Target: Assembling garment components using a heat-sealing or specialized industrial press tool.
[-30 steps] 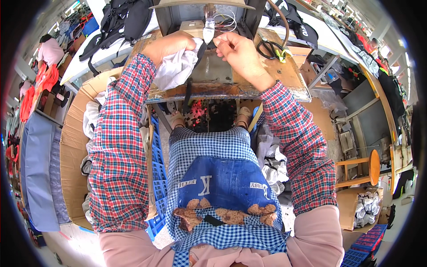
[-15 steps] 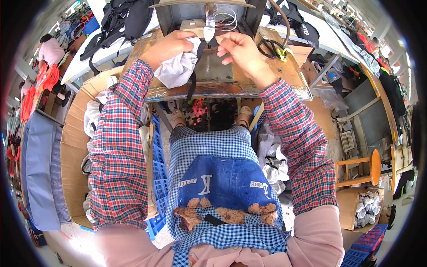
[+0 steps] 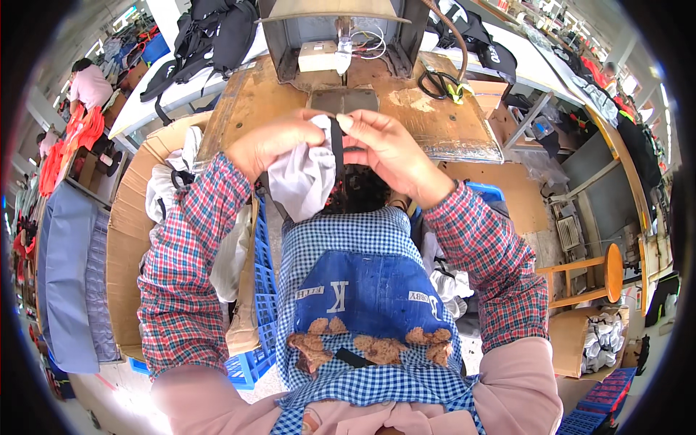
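Note:
A crumpled white fabric piece point(image 3: 304, 181) with a black strip point(image 3: 337, 145) along its right side hangs over the near edge of the worktable, above my lap. My left hand point(image 3: 281, 139) is closed round the top of the white fabric. From the other side, my right hand point(image 3: 395, 148) pinches near the upper end of the black strip, thumb and forefinger together and its other fingers curled. My fingertips almost meet at the strip. Beyond them stands a dark metal machine housing point(image 3: 288, 54), with a pale narrow metal part point(image 3: 343, 58) hanging in its opening.
Black scissors point(image 3: 438, 85) lie on the wooden worktable point(image 3: 243, 101), right of the machine. A cardboard box point(image 3: 123, 254) of white pieces stands at my left beside a blue crate point(image 3: 264, 290). A wooden stool point(image 3: 612, 272) is at the right. Another person point(image 3: 90, 85) works far left.
Both hands have drawn back from the machine toward me with the white fabric. My right hand, earlier apart from it, now pinches at the black strip.

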